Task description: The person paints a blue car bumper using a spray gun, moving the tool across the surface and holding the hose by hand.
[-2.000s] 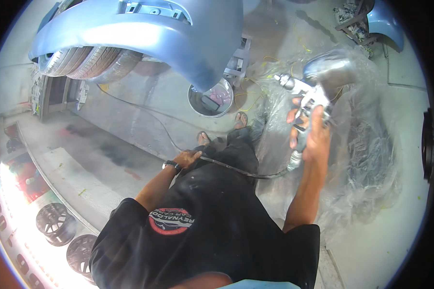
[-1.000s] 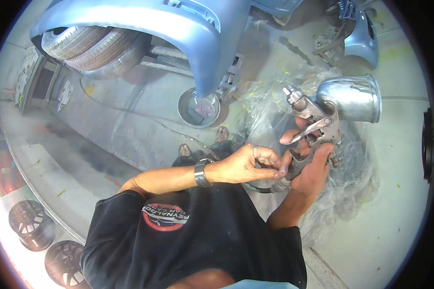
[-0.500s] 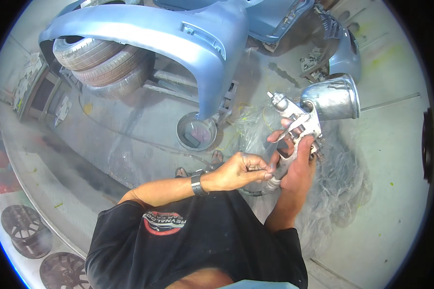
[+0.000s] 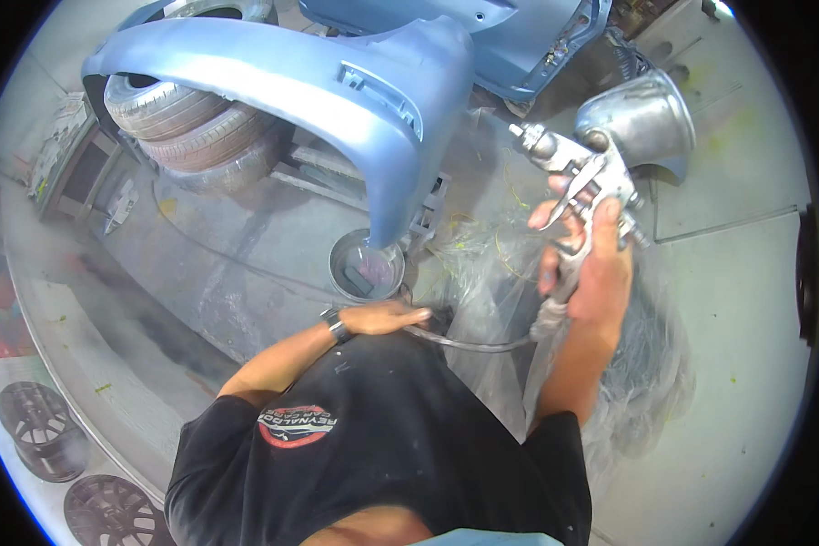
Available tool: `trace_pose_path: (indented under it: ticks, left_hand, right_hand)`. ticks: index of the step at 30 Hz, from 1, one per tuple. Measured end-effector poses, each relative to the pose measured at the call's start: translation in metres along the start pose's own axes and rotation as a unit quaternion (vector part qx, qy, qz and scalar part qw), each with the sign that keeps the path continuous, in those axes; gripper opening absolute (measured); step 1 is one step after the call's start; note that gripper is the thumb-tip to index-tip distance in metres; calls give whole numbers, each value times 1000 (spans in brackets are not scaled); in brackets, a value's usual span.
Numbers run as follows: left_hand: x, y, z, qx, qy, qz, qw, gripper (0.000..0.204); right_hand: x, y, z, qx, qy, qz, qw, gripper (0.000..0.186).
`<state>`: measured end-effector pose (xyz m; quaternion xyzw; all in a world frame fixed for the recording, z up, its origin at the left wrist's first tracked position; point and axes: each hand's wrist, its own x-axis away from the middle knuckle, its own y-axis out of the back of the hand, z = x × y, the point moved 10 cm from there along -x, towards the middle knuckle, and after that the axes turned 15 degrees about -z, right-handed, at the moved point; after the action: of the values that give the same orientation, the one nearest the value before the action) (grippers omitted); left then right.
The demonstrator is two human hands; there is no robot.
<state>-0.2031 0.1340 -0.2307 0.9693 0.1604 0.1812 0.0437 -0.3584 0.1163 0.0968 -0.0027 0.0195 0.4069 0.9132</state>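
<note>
My right hand (image 4: 601, 264) is wrapped round the handle of a silver spray gun (image 4: 601, 177), with fingers near its trigger. A dented metal cup (image 4: 632, 118) sits on the gun, and its nozzle points to the upper left. From the bottom of the handle, an air hose (image 4: 473, 346) curves left across my waist. My left hand (image 4: 378, 318), with a watch on the wrist, is low in front of my black shirt, where the hose reaches it. Its thumb points right; the other fingers are mostly hidden, so whether it grips the hose is unclear.
Ahead, a blue car fender (image 4: 273, 77) rests over stacked tires (image 4: 191, 136). Below its tip stands a bucket (image 4: 366, 264). A blue car door (image 4: 510, 45) is behind. Plastic sheeting (image 4: 646, 382) lies at right; dark wheel rims (image 4: 41, 428) are at lower left.
My left hand has left the base of the gun's handle and moved left to my waist. The right hand has shifted slightly right with the spray gun, and more hose shows.
</note>
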Motion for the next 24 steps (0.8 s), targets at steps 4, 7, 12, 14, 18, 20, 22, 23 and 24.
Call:
trace_pose_path:
  ticks: [4, 7, 12, 14, 18, 20, 22, 23, 24]
  left_hand:
    - [30, 51, 117, -72, 66, -198, 975, 78]
    - [73, 72, 151, -143, 84, -302, 939, 60]
    - [107, 80, 154, -215, 71, -438, 870, 56]
    - [106, 82, 130, -232, 103, -453, 854, 60]
    - [105, 78, 97, -240, 116, -474, 839, 63]
    - [109, 64, 89, -215, 138, -481, 839, 64]
    - [116, 51, 86, -200, 175, -495, 827, 68]
    - [119, 45, 83, -188, 201, -490, 827, 69]
    - [123, 39, 81, -177, 227, -485, 826, 70]
  right_hand:
    - [-90, 26, 25, 34, 33, 17, 999, 59]
    - [-162, 41, 46, 113, 81, 3, 990, 58]
    - [-241, 21, 43, 160, 63, 44, 984, 60]
    - [-263, 3, 34, 152, 57, 81, 983, 61]
    - [-266, -33, 32, 129, 62, 188, 972, 60]
    - [-254, -55, 38, 109, 68, 265, 955, 65]
    - [-246, -72, 42, 106, 60, 343, 931, 63]
    - [-236, -78, 58, 60, 100, 297, 948, 62]
    - [-236, -81, 57, 65, 101, 308, 944, 62]
